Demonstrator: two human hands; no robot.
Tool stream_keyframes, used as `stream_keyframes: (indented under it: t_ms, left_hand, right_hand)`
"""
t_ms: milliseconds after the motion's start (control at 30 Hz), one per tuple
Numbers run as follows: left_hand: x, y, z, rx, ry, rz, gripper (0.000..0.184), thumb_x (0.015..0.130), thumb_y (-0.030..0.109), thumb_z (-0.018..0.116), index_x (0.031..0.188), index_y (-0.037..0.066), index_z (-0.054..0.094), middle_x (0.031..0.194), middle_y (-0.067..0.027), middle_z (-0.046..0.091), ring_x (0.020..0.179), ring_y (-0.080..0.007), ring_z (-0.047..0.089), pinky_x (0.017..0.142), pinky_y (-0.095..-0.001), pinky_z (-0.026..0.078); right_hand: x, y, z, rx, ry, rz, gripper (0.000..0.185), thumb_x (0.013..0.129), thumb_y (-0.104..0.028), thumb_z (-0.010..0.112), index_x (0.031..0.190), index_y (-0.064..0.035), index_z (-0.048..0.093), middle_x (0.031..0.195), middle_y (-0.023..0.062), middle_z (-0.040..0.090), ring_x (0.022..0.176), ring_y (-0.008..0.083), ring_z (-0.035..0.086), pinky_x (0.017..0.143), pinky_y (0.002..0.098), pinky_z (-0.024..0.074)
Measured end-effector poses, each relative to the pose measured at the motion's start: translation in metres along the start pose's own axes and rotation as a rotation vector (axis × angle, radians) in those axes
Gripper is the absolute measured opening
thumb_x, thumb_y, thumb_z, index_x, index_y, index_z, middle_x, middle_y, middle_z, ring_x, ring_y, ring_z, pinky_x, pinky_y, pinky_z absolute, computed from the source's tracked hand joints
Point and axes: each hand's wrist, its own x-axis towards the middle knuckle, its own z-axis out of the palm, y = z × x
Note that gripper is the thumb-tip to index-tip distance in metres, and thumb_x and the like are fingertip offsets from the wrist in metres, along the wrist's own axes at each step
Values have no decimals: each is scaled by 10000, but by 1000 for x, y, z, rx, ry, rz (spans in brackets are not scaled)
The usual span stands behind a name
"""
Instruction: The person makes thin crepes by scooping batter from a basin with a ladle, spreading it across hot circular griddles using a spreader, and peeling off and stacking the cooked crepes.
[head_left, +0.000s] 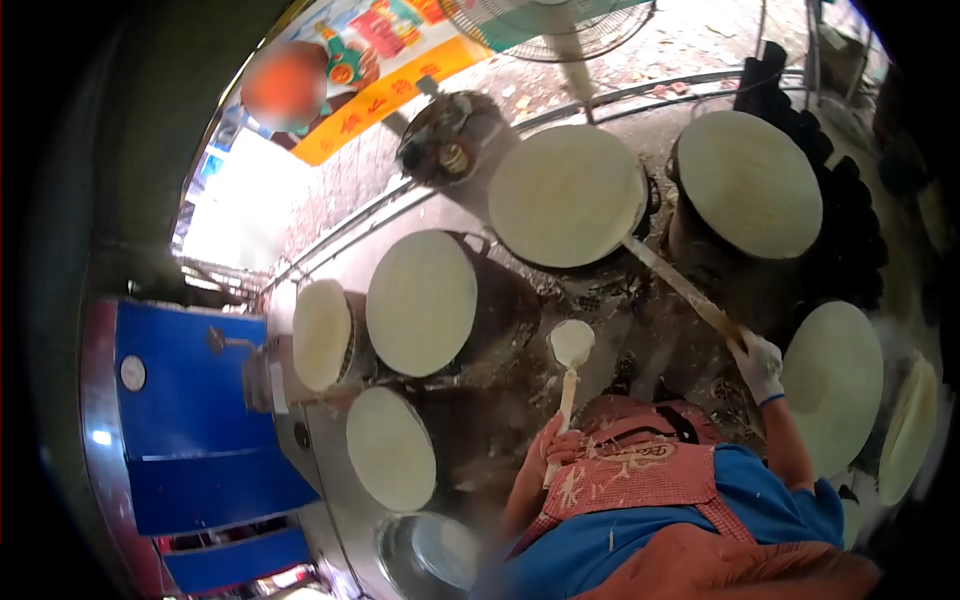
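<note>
My bare left hand (563,446) is wrapped round the handle of a ladle (572,345), held in front of my apron. Pale batter appears to fill the ladle's bowl. My right hand (758,370), in a white glove, grips a long wooden stick (685,288). The stick's far end meets the near right edge of a round pale sheet of batter (565,195) on a griddle; the shape of that end cannot be made out. Another round sheet (750,183) lies on the griddle to its right.
More round pale sheets stand around me, including one at left (422,303) and one at right (833,388). A metal basin (398,548) sits lower left. Behind the griddles are a bucket (452,140) and a fan (548,25). Blue cabinets (195,395) stand at far left.
</note>
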Motion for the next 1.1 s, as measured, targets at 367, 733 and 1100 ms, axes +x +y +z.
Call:
stream_keyframes:
  t_ms: [367,733,1100]
  left_hand:
    - [-48,-24,-43,-10,-33,358,326,983,335,442,1258,175,511,622,-10,363,447,-88,337,387,-222,338]
    - [-136,49,-46,-90,13,135,443,929,387,541,677,87,334,511,-3,332,418,-109,321,389,-255,315]
    - [-131,52,-25,-212,-107,100,457,944,410,503,670,85,336,504,-5,323,429,-117,331,403,-260,314]
  right_hand:
    - [60,-93,22,176,-294,-86,359,786,-355,621,1011,-79,666,833,185,654,813,351,633,714,428,490]
    - [111,-278,88,39,-240,-74,709,742,-375,684,1342,-143,387,1075,203,563,823,365,634,724,438,514]
    - [243,-260,142,-257,-228,-741,345,732,-360,627,949,-94,596,890,177,636,720,301,647,608,422,500]
